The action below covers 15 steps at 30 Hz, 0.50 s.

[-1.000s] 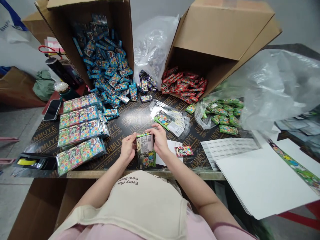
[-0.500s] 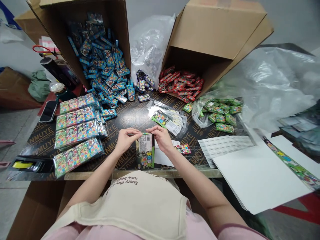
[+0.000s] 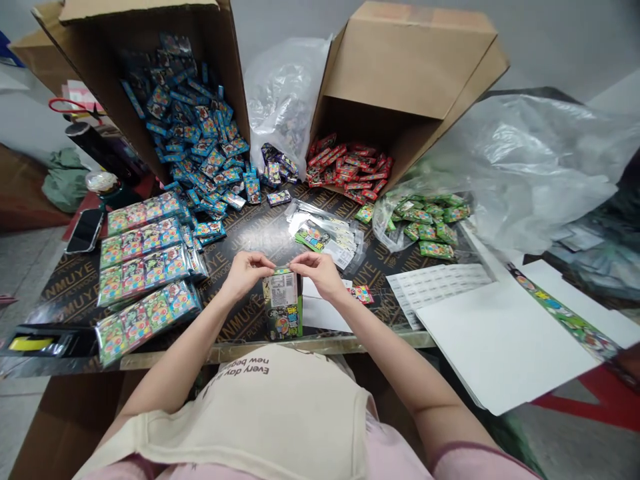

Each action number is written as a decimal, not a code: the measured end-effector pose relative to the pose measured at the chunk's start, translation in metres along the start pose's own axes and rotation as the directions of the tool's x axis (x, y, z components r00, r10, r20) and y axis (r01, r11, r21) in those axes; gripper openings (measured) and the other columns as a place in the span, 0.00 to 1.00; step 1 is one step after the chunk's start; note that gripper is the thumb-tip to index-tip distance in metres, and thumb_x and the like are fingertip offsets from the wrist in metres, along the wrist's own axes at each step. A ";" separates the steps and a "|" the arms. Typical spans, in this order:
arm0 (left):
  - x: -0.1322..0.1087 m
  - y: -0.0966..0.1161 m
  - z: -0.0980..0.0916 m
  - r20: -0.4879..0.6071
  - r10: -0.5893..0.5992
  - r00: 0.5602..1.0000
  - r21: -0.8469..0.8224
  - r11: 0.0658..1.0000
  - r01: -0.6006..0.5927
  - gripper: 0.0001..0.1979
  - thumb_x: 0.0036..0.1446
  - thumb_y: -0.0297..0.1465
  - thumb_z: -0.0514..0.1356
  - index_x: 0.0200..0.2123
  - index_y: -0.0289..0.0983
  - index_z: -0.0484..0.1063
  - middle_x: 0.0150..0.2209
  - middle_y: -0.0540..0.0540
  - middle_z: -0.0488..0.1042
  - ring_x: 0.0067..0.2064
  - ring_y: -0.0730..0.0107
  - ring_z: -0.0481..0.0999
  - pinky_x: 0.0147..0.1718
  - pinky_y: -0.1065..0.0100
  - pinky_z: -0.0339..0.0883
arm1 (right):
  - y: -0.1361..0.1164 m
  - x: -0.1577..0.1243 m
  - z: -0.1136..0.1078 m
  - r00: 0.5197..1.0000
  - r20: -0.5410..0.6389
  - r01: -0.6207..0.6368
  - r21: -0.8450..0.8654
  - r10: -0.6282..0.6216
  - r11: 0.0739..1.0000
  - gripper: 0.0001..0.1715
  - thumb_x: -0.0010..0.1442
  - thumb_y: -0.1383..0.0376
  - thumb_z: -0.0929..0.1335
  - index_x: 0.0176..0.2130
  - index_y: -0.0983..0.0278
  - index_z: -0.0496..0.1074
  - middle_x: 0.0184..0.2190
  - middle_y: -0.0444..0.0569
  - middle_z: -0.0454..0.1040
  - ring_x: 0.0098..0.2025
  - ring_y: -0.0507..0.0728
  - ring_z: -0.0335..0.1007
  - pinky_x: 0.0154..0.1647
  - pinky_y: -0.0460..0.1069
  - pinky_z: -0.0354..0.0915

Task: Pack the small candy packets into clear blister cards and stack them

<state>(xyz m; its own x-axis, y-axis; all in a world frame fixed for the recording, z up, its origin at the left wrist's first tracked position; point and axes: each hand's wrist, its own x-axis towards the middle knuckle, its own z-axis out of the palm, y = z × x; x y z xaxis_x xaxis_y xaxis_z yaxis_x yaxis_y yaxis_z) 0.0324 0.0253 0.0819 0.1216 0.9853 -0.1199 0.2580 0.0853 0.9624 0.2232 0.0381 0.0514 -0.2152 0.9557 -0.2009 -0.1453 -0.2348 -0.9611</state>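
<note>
Head view has drifted, so the counter (image 3: 255, 233) sits further left, while the left hand (image 3: 243, 275) and right hand (image 3: 317, 275) stay close together, both clasping the top end of a green printed card box (image 3: 283, 305). It sits by the counter's front edge between them, its long axis running away from the person, each hand about equally near.

Before us on a plywood table (image 3: 70, 293), a carton (image 3: 283, 305) stands between our left hand (image 3: 245, 275) and right hand (image 3: 317, 275); packet strips (image 3: 145, 267) lie left, two cardboard boxes (image 3: 405, 73) behind, a card sheet (image 3: 500, 340) right.
</note>
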 end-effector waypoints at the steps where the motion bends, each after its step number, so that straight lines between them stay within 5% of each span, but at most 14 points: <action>1: -0.002 0.000 0.001 -0.010 0.042 0.999 0.050 0.998 -0.042 0.04 0.43 0.26 0.62 0.22 0.34 0.77 0.22 0.48 0.75 0.27 0.70 0.72 0.28 0.70 0.65 | 0.000 -0.001 -0.002 1.000 0.008 0.012 -0.012 -0.012 1.000 0.13 0.40 0.60 0.77 0.25 0.65 0.77 0.23 0.45 0.77 0.25 0.51 0.70 0.31 0.47 0.65; 6: -0.020 -0.007 0.004 0.035 0.308 0.951 0.217 0.926 -0.308 0.03 0.49 0.27 0.63 0.28 0.35 0.79 0.31 0.44 0.77 0.33 0.68 0.76 0.30 0.70 0.69 | 0.007 -0.020 -0.011 0.981 0.111 0.170 -0.112 -0.157 0.979 0.11 0.49 0.60 0.74 0.32 0.63 0.78 0.36 0.50 0.80 0.37 0.56 0.76 0.41 0.51 0.70; 10: -0.045 -0.002 0.001 0.042 0.505 0.862 0.289 0.820 -0.494 0.05 0.54 0.26 0.62 0.34 0.37 0.79 0.34 0.44 0.78 0.34 0.70 0.78 0.32 0.71 0.72 | 0.007 -0.053 -0.006 0.912 0.118 0.410 -0.250 -0.393 0.877 0.10 0.55 0.66 0.72 0.39 0.61 0.77 0.42 0.51 0.79 0.43 0.56 0.77 0.43 0.51 0.73; 12: -0.066 0.008 -0.003 0.036 0.623 0.781 0.344 0.726 -0.595 0.06 0.55 0.24 0.62 0.36 0.38 0.78 0.35 0.44 0.79 0.34 0.71 0.78 0.33 0.71 0.73 | -0.001 -0.073 0.000 0.801 0.145 0.592 -0.331 -0.580 0.735 0.11 0.58 0.71 0.68 0.42 0.61 0.76 0.42 0.51 0.79 0.43 0.55 0.77 0.43 0.50 0.73; 15: -0.108 0.025 -0.011 0.106 0.705 0.702 0.400 0.616 -0.679 0.12 0.57 0.23 0.60 0.43 0.41 0.76 0.41 0.45 0.79 0.41 0.66 0.79 0.39 0.66 0.77 | -0.023 -0.102 0.005 0.520 0.324 0.838 -0.373 -0.791 0.398 0.15 0.60 0.74 0.66 0.45 0.62 0.74 0.46 0.52 0.78 0.49 0.56 0.75 0.47 0.52 0.74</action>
<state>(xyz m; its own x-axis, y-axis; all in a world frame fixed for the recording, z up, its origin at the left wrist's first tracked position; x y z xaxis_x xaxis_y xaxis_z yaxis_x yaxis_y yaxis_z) 0.0148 -0.0774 0.1222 0.3684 0.7357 0.5683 0.4601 -0.6755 0.5762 0.2436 -0.0553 0.0954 -0.3094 0.6249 0.7168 0.1224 0.7737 -0.6217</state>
